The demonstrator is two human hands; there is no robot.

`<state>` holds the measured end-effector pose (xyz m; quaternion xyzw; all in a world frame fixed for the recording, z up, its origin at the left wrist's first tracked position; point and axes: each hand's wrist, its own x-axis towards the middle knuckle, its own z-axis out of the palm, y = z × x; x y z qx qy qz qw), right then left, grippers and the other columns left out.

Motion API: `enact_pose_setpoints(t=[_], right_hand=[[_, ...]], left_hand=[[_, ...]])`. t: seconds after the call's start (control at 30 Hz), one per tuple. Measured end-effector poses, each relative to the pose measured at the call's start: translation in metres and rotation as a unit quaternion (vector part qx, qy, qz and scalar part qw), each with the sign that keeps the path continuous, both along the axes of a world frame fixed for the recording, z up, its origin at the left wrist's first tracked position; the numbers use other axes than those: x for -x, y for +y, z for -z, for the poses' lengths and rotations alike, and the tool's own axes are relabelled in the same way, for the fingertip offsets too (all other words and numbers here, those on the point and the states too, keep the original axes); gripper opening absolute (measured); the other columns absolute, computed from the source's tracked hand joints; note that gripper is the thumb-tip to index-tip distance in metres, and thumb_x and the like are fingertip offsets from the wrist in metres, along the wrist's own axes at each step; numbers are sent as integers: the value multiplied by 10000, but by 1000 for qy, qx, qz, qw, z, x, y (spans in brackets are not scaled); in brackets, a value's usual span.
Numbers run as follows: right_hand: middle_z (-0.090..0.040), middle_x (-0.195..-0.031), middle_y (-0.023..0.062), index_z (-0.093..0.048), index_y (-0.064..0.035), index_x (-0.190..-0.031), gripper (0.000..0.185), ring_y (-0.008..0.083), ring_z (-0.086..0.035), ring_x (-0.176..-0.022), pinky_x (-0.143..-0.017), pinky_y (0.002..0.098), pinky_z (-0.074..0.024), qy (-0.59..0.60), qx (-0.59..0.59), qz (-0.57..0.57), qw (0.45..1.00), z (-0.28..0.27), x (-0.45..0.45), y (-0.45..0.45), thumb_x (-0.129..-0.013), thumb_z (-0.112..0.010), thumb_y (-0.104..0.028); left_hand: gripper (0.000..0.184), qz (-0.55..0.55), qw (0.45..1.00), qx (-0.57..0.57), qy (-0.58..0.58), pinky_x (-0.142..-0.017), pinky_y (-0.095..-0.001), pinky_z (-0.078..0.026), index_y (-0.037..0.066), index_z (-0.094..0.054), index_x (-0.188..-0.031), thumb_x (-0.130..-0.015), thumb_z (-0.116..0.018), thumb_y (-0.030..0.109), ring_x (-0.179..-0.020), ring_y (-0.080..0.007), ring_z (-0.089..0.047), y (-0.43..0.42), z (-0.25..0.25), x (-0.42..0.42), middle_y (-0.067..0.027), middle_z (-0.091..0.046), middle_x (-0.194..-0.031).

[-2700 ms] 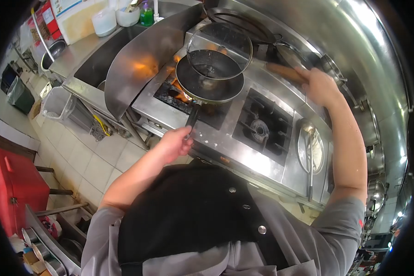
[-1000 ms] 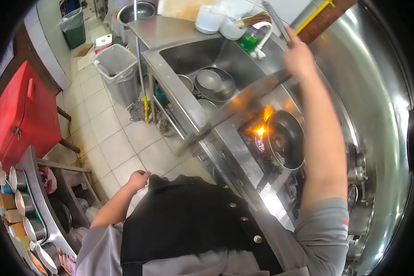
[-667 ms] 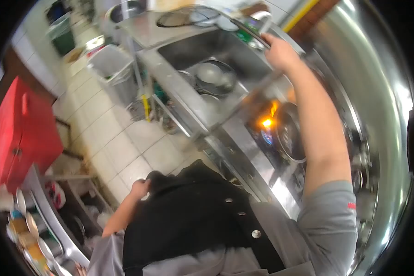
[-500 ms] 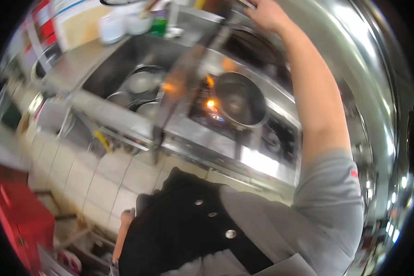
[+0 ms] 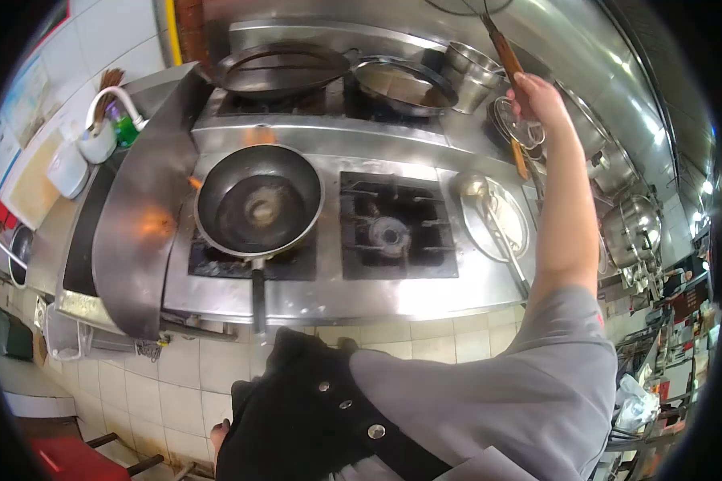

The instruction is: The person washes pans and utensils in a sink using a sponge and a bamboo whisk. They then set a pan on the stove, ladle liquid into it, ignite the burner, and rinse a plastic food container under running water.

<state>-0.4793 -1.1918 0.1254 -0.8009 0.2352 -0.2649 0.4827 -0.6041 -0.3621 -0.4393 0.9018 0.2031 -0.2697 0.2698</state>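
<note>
My right hand [image 5: 533, 100] is raised at the upper right, its fingers wrapped round the wooden handle of a strainer [image 5: 504, 50]. The strainer's dark round rim is cut off by the top edge. Low beside the black apron, my left hand [image 5: 219, 433] shows only in part, and its fingers are mostly hidden. A black frying pan [image 5: 258, 204] sits on the left front burner, handle toward me, with a little orange flame at its left side. Its inside is dark, with a pale shiny patch in the middle.
Right of the pan is a bare burner [image 5: 391, 232], then a ladle [image 5: 497, 224] on an oval plate [image 5: 509, 240]. Behind stand a wide wok [image 5: 285, 76], a second pan [image 5: 405, 84] and metal pots [image 5: 467, 76]. A curved metal screen [image 5: 136, 232] borders the left side.
My view has swung to the right and steadied, bringing the stove to the middle and the sink mostly out of sight. The strainer in my raised right hand now shows more clearly.
</note>
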Motion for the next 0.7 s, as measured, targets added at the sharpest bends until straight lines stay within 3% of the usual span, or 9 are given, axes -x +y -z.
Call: enact_pose_setpoints(t=[0.1,0.17,0.23,0.33,0.53,0.57,0.6,0.67,0.7], right_hand=[[-608,-727,29,-551,-47,-966,183,119,-549,-522,-444,271,-436,-51,-105,23,993,40,14,-65,-1007,-511,-221],[-605,-725,35,-546,-58,-935,185,127,-544,-523,-449,273,-435,-41,-143,34,988,54,15,-108,-1002,-488,-220],[-600,-724,37,-543,-57,-916,196,131,-538,-521,-455,274,-437,-10,-194,35,980,58,8,-149,-994,-479,-226],[-620,-812,95,-537,5,-982,214,147,-561,-591,-486,271,-453,-112,-338,-67,932,62,-7,-201,-947,-478,-198],[-639,-1054,273,-513,74,-1119,315,254,-632,-731,-607,322,-541,-205,-417,-29,885,60,-15,-269,-906,-571,-152],[-636,-1083,290,-514,68,-1116,321,276,-658,-783,-639,338,-564,-209,-414,-1,886,61,-13,-277,-920,-578,-178],[-614,-1162,303,-510,59,-1174,355,306,-681,-886,-727,360,-586,-166,-336,-90,923,68,-8,-317,-946,-573,-206],[-451,-1412,305,-389,65,-1398,537,322,-529,-1265,-1018,404,-465,-214,-330,-73,916,59,-2,-259,-1003,-469,-290],[-340,-1506,279,-300,72,-1462,624,334,-363,-1403,-1132,429,-346,-222,-406,-52,885,54,7,-217,-1018,-408,-352]], left_hand=[[434,-133,989,59,7,-808,-501,-490,-37,-684,-999,-883,-604,374,-917,-376,-642,-64,4,35,-235,-687,-978],[565,-87,921,373,-76,-886,-465,-503,-24,-649,-1162,-868,-654,458,-1061,-369,-627,-87,6,55,-220,-663,-1147],[587,-29,991,115,67,-870,-457,-511,-37,-665,-1124,-853,-669,484,-1035,-366,-645,-76,22,41,-232,-684,-1077],[548,79,996,-16,38,-842,-455,-524,-55,-678,-1069,-848,-649,445,-946,-343,-680,-87,16,37,-235,-705,-949],[430,-36,998,-19,52,-702,-453,-544,-36,-654,-1023,-809,-681,336,-803,-342,-684,-149,-97,26,-241,-680,-796],[363,200,976,-86,-22,-680,-476,-541,13,-651,-1017,-754,-678,261,-803,-352,-669,-118,-49,40,-213,-671,-805],[338,397,886,-193,-144,-657,-499,-538,62,-647,-1012,-700,-675,187,-802,-362,-653,-89,-5,55,-185,-662,-814],[292,341,926,-156,-42,-765,-511,-530,81,-686,-974,-829,-604,321,-887,-403,-649,-97,7,71,-214,-680,-915],[467,215,967,-131,21,-844,-488,-514,27,-691,-948,-910,-514,457,-943,-416,-641,-106,22,75,-241,-681,-958]])
